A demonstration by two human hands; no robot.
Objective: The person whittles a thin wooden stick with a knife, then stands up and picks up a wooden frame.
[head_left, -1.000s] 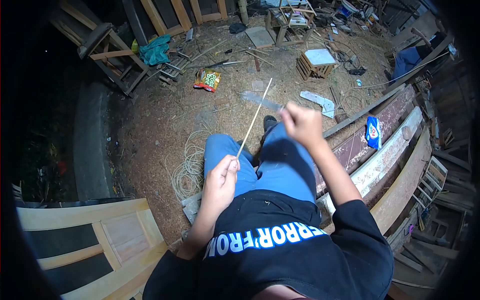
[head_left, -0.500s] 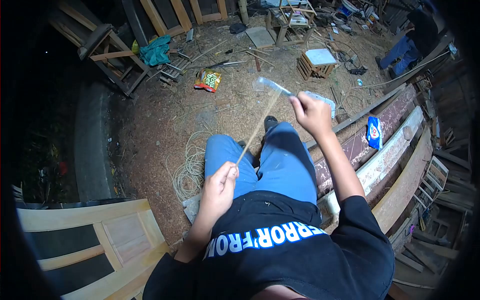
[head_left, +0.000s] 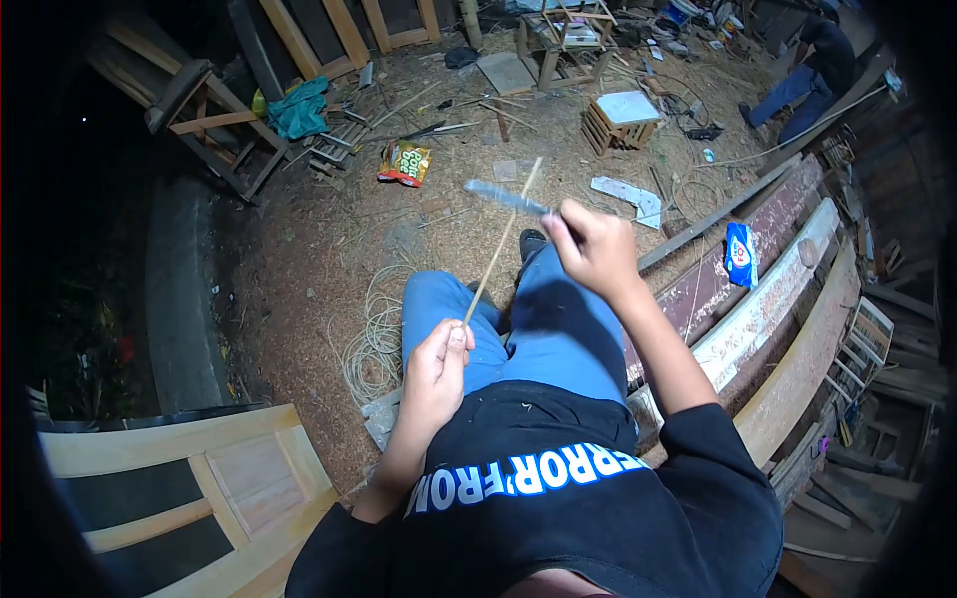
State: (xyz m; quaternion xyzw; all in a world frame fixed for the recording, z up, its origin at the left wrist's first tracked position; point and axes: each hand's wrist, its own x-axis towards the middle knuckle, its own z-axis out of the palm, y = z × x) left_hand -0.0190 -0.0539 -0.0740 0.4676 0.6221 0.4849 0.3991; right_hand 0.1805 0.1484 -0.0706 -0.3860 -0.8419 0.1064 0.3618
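My left hand (head_left: pixel 437 361) is closed around the lower end of a thin wooden stick (head_left: pixel 495 257), which slants up and away over my knees. A knife (head_left: pixel 496 194) with a long pale blade is gripped in my right hand (head_left: pixel 598 246). The blade points left and crosses the stick near its upper end in this view. My right fingers wrap the handle and hide most of it. Both hands are above my lap, the right one farther forward.
Coiled cord (head_left: pixel 371 334) lies left of my legs. A snack bag (head_left: pixel 404 162) and a wooden crate (head_left: pixel 620 122) are on the littered ground ahead. Long boards (head_left: pixel 768 299) run along my right, with a blue packet (head_left: pixel 740 255) on them. A panelled wooden frame (head_left: pixel 249 478) is at lower left. Another person (head_left: pixel 812 75) is at far right.
My right hand has moved left and a little toward me, and the knife blade has swung left across the stick. My left hand keeps its hold on the stick, nearly still.
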